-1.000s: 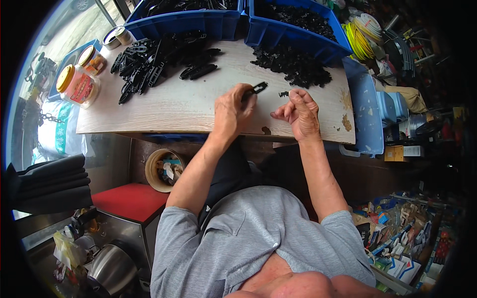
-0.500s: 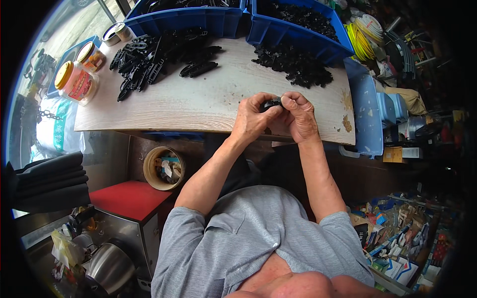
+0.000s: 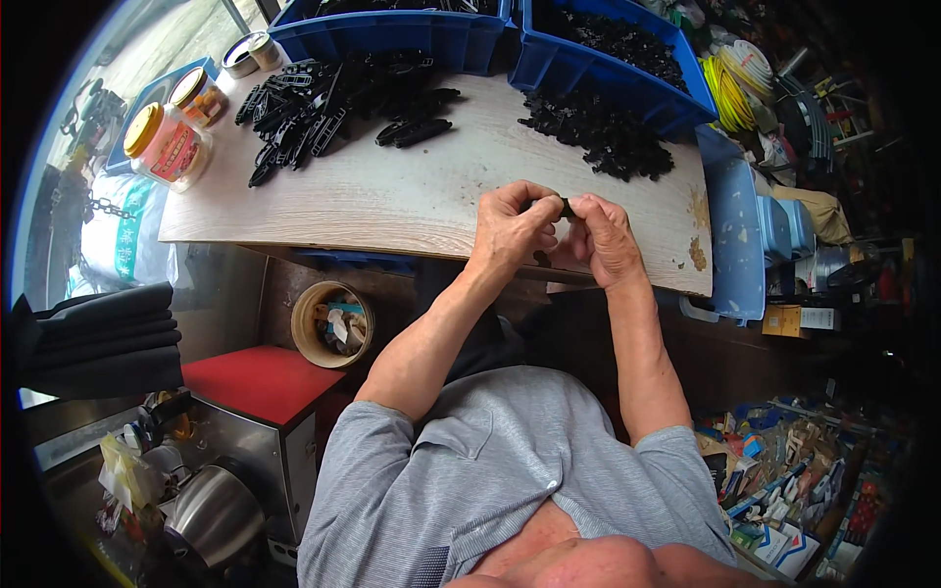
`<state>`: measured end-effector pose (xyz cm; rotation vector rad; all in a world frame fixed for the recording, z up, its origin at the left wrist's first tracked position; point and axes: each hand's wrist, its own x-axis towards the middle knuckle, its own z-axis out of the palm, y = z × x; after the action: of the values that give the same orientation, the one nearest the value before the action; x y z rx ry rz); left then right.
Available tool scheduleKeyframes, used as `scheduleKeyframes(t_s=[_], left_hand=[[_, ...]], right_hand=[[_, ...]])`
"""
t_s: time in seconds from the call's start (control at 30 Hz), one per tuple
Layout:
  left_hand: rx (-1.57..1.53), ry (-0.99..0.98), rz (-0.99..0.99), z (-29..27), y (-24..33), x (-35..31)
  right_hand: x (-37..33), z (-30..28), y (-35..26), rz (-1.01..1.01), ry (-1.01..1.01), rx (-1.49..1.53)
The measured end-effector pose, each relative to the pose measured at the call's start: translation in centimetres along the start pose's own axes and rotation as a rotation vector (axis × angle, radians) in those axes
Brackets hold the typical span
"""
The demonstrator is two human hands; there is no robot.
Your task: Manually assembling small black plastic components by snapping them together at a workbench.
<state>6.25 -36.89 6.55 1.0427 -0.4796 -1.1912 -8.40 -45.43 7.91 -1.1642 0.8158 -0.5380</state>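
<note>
Above the table's front edge, my left hand (image 3: 510,230) is closed in a pinch around a small black plastic part (image 3: 566,208), mostly hidden by the fingers. My right hand (image 3: 610,240) meets it there, thumb and fingers pinched at the part's right end. Beyond my hands, to the right, lies a pile of small black plastic pieces (image 3: 608,139). At the far left is a heap of long black plastic pieces (image 3: 314,113), with a few set apart at its right side (image 3: 417,130).
Two blue crates (image 3: 392,44) (image 3: 613,73) of black parts stand along the table's back. Jars (image 3: 172,152) and tins (image 3: 263,51) line the left end. A waste bucket (image 3: 304,328) sits below the table (image 3: 323,211), beside a red-topped cabinet (image 3: 255,384). Pale blue bins (image 3: 737,235) adjoin the right.
The whole view has shifted slightly. My fingers have turned around the black part, and less of it shows now. My right hand's fingers sit a little differently at its end.
</note>
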Motion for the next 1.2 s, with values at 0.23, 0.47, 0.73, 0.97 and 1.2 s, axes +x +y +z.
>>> scheduleKeyframes(t_s=[0.23, 0.47, 0.73, 0.97, 1.2], left_hand=[[0.055, -0.146, 0.040, -0.7, -0.5, 0.1], [1.441, 0.522, 0.937, -7.1, 4.2, 3.3], [1.738, 0.427, 0.774, -9.7, 4.5, 4.0], [1.625, 0.348, 0.827, -8.1, 3.4, 3.6], [1.513, 0.356, 0.855, -8.7, 3.2, 4.2]], right_hand=[[-0.3, 0.6, 1.1, -0.184, 0.075, -0.046], [-0.6, -5.2, -0.2, -0.172, 0.382, 0.204], [-0.8, -10.9, -3.1, -0.199, 0.854, 0.252], [1.9, -7.8, -2.6, -0.066, 0.595, 0.023], [3.9, -5.0, -3.1, 0.048, 0.585, -0.253]])
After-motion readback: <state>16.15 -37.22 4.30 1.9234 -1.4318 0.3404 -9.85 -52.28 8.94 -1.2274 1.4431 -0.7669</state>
